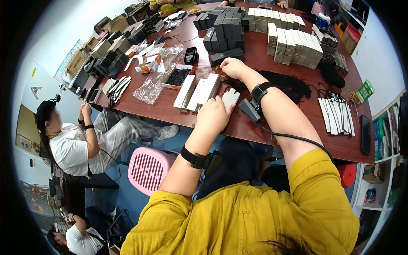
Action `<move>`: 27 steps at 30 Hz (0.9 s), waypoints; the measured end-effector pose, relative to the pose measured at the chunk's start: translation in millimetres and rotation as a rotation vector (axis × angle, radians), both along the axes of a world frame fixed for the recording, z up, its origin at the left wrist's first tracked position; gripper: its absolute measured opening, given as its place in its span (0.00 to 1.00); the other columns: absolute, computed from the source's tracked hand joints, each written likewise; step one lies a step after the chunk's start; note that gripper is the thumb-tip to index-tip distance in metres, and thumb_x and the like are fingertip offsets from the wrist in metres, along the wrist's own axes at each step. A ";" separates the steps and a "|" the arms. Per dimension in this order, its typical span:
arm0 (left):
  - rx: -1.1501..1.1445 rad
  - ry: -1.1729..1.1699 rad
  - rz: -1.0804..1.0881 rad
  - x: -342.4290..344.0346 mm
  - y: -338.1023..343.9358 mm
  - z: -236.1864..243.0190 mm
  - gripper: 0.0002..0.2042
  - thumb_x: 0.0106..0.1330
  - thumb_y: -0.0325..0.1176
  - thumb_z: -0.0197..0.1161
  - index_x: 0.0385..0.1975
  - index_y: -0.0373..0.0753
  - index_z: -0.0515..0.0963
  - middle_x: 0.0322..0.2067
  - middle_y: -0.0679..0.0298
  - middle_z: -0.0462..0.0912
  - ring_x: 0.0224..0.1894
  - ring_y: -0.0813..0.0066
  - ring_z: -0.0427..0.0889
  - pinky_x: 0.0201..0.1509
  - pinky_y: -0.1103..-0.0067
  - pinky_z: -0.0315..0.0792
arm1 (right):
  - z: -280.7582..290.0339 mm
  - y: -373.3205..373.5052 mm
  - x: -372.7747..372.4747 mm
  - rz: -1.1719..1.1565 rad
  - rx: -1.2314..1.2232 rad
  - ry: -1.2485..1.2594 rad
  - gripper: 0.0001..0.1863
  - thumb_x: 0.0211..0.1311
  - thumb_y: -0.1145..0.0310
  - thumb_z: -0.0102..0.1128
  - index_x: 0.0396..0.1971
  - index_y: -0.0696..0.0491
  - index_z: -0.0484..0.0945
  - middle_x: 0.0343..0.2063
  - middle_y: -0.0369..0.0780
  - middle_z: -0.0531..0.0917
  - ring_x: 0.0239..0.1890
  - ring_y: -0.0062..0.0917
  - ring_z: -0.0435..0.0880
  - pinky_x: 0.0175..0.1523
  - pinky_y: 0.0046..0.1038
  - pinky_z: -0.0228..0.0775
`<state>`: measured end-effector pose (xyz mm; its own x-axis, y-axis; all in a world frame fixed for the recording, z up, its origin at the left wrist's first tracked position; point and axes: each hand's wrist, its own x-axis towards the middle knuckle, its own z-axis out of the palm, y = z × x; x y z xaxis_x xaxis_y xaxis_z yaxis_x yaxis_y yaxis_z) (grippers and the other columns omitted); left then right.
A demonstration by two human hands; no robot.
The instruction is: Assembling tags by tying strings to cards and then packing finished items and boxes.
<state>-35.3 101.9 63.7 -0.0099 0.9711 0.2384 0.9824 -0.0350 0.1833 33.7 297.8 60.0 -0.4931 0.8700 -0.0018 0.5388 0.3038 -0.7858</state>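
My left hand (212, 115) is closed on a small stack of white card strips (230, 97) at the table's near edge. Farther out, my right hand (233, 68) is pinched closed on a thin yellow rubber band (221, 72), which shows by its fingertips. Just left of my hands stand taller stacks of white card strips (185, 91). A pile of black cords (282, 85) lies under and to the right of my right forearm. Close past my right hand lies a black banded bundle (227, 56).
Black boxes (227, 27) and rows of pale card stacks (295, 44) fill the far table. To the left are a tray of small black pieces (177, 77) and clear plastic (155, 83). Corded white tags (336, 115) and a phone (365, 135) lie right. A person (70, 140) sits left.
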 end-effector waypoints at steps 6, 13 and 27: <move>0.183 -0.072 0.005 2.0 -4.4 -0.6 0.27 0.58 0.35 0.59 0.54 0.25 0.62 0.27 0.49 0.78 0.29 0.51 0.79 0.35 0.67 0.74 | 8.7 -0.8 4.6 -0.019 0.095 -0.054 0.09 0.51 0.71 0.54 0.32 0.55 0.80 0.28 0.41 0.82 0.31 0.26 0.80 0.38 0.25 0.71; 0.116 0.028 0.012 2.7 1.3 -3.7 0.33 0.53 0.30 0.61 0.58 0.27 0.56 0.33 0.45 0.76 0.33 0.49 0.78 0.38 0.65 0.74 | 59.6 -44.5 81.1 0.089 0.127 0.129 0.10 0.55 0.67 0.56 0.36 0.54 0.79 0.32 0.36 0.81 0.35 0.20 0.77 0.43 0.23 0.69; 0.283 -0.027 -0.133 45.1 -14.7 61.4 0.24 0.56 0.37 0.64 0.51 0.34 0.70 0.46 0.51 0.75 0.48 0.55 0.74 0.52 0.68 0.67 | 26.3 -155.8 457.3 -0.869 0.224 -0.277 0.13 0.53 0.63 0.55 0.35 0.55 0.79 0.33 0.47 0.82 0.38 0.35 0.81 0.45 0.29 0.70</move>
